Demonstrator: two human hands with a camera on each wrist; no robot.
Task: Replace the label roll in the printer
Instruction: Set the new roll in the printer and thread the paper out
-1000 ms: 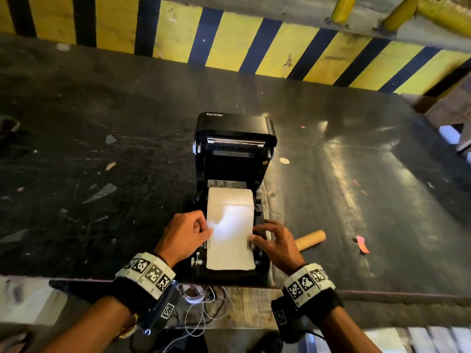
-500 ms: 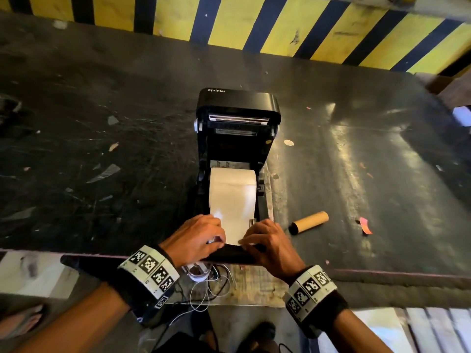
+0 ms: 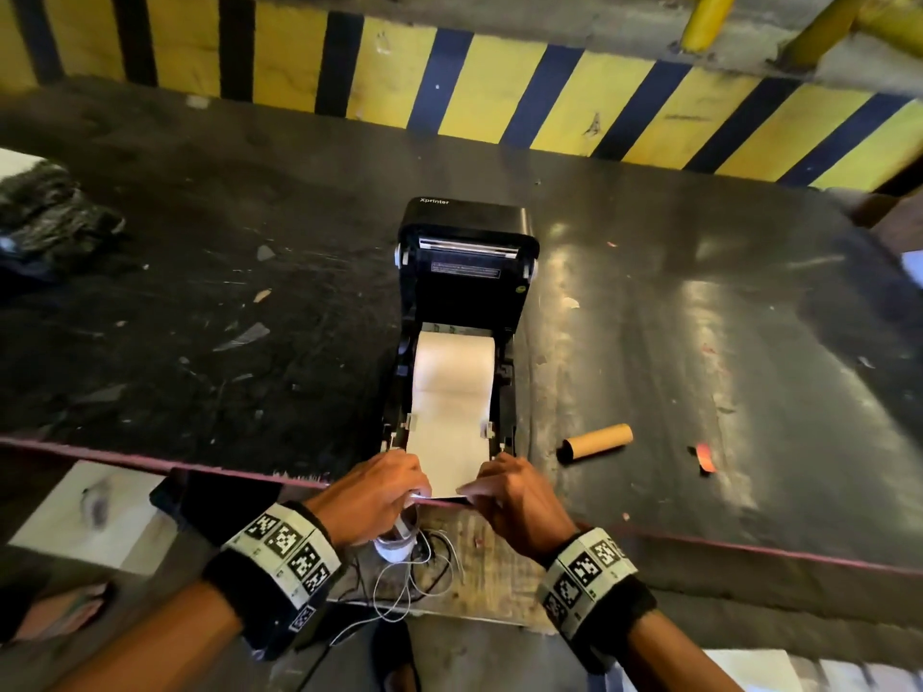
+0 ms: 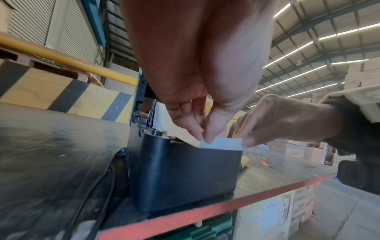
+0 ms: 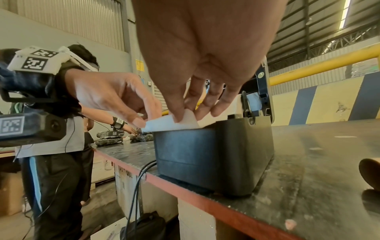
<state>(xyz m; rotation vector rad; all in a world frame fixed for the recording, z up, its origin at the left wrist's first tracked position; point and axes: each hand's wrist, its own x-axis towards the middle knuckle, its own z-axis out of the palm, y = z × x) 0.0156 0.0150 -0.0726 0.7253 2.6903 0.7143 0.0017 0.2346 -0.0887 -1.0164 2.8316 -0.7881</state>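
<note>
A black printer (image 3: 462, 312) sits at the near edge of the dark, scuffed counter (image 3: 200, 302), its lid (image 3: 469, 232) swung up and back so the inside is open. Inside the body lies the label roll (image 3: 455, 357), filling the bay between the two side walls. From it a white strip of label paper (image 3: 449, 442) runs forward over the front of the printer, passing between two small guide tabs, and its free end sticks out past the front edge.

Both hands hold that free end. The left hand (image 3: 372, 496) pinches the left corner between thumb and forefinger; the left wrist view shows the thumb tip pressed onto the paper (image 4: 221, 143) just above the printer's front wall (image 4: 185, 175). The right hand (image 3: 519, 496) pinches the right corner the same way, thumb on top and the other fingers spread behind, as the right wrist view shows (image 5: 180, 121). So each grip is clamped on the paper, one at each corner, with the strip between them.

To the right of the printer, well apart from it, an empty cardboard tube (image 3: 597, 442) lies on its side on the counter, and further right a small orange scrap (image 3: 704, 457). Cables (image 3: 404, 576) hang below the counter's front edge. A yellow and dark striped barrier (image 3: 499, 92) runs along the far side.
</note>
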